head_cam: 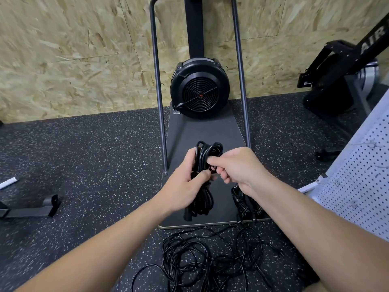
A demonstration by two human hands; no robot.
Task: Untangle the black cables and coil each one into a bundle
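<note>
My left hand [185, 186] grips the middle of a coiled black cable bundle [205, 152], whose loops stick out above my fingers and hang down below them. My right hand [235, 167] pinches a strand or end of that cable at the bundle's waist, right beside my left thumb. A second coiled black bundle [244, 202] lies on the black platform [202, 131], partly behind my right forearm. A loose tangle of black cables [202, 258] sprawls on the speckled floor below my arms.
The platform belongs to an exercise machine with a round black fan housing [199, 89] and two upright metal tubes [159, 102]. A white perforated panel [362, 186] stands at right, another machine [341, 76] at far right, a metal foot bar [29, 209] at left.
</note>
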